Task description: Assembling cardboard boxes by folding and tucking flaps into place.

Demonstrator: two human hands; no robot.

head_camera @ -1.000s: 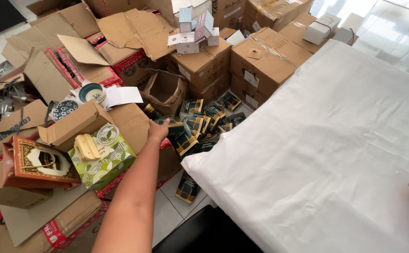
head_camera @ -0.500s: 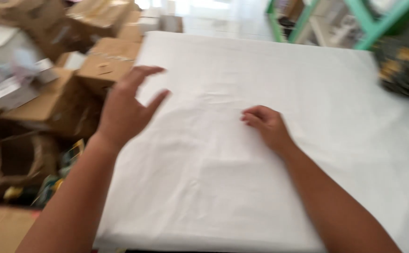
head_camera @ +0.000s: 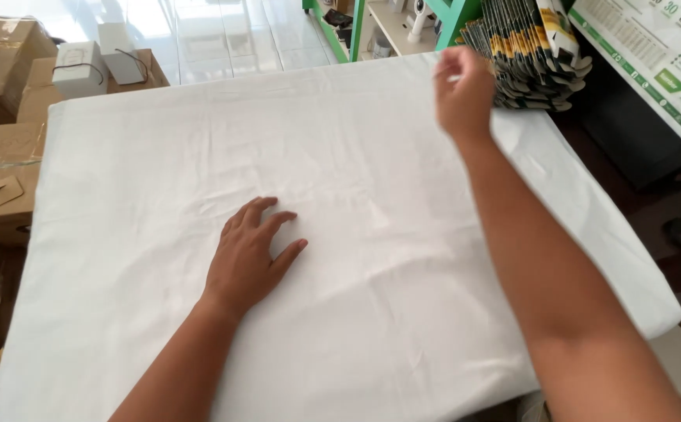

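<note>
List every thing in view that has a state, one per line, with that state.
Left hand: flat, palm down on the white cloth, holding nothing.
Right hand: raised, fingers curled, at the stack of flat cartons.
White cloth: spread over the table, lightly wrinkled.
Stack of flat cartons: folded flat, fanned at the table's far right corner.
Brown cardboard boxes: closed, beside the table.

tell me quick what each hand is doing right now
Left hand: open, flat on the white cloth, holding nothing.
Right hand: fingers curled, raised beside the stack of flat cartons; whether it grips anything cannot be told.
</note>
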